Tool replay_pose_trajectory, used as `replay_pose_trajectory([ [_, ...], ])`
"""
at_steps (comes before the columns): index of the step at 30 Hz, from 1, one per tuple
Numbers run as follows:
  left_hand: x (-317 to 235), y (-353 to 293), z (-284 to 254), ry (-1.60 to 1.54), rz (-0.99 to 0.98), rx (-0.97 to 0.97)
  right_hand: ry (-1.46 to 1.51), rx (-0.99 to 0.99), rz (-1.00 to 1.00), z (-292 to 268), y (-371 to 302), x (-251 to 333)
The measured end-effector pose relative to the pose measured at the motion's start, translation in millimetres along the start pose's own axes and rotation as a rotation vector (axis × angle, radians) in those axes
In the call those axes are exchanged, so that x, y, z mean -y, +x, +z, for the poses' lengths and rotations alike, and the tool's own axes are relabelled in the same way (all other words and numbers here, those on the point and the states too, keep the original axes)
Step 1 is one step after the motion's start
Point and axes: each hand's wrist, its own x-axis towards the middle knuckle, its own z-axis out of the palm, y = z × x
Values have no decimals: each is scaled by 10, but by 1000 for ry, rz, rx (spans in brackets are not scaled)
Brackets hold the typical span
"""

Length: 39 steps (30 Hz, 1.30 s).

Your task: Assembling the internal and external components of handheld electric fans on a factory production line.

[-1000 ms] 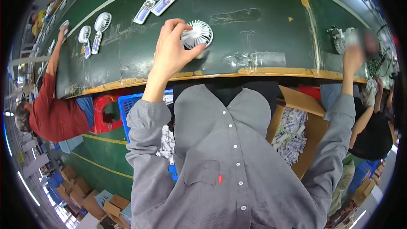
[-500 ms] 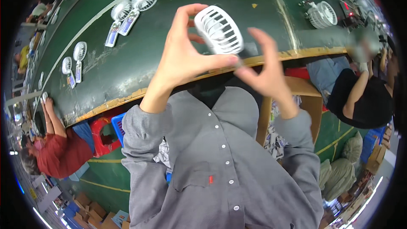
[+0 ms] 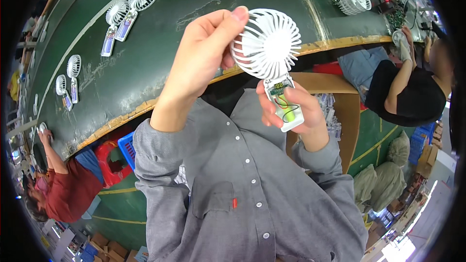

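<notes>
Fan-wise, the biggest thing around was the dark green surface (image 3: 160, 43), scuffed and worn, with a yellowish wooden edge. Smaller white fans (image 3: 127, 7) lay on it in pairs, well apart from the hands. The one that mattered, a white handheld fan (image 3: 269, 51), was up in the air between both hands, above the surface edge. Its long axis ran top to bottom, tilted a bit: round ribbed plastic grille up top, open handle (image 3: 287, 104) below, showing a small board, wires and a green cell. Left hand (image 3: 201, 58) pinched the grille rim with its fingertips. Right hand (image 3: 291, 111) was wrapped around the handle from underneath, so it was nearer the open electronics.
</notes>
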Motion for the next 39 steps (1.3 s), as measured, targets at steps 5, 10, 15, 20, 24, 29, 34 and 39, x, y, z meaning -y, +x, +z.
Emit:
replay_pose_trajectory([
  [5, 50, -117, 31, -94, 10, -19, 199, -31, -25, -1, -42, -52],
  [10, 278, -323, 131, -72, 566, -231, 164, -348, -37, -50, 3, -78],
  [15, 397, -241, -121, 67, 437, -472, 79, -353, -257, -25, -93, 96],
  [20, 701, -198, -75, 511, 566, -501, -36, -80, -416, 56, -33, 254],
  [24, 571, -195, 321, 510, 672, 183, -105, -66, -368, 138, 39, 312],
  [29, 584, -252, 368, 134, 392, 194, -142, 38, -299, 116, -134, 331],
  [34, 565, -342, 319, 367, 604, 265, -157, 30, -211, 135, -177, 295],
  [39, 541, -427, 274, 529, 756, 209, -169, -12, -196, 182, -158, 244],
])
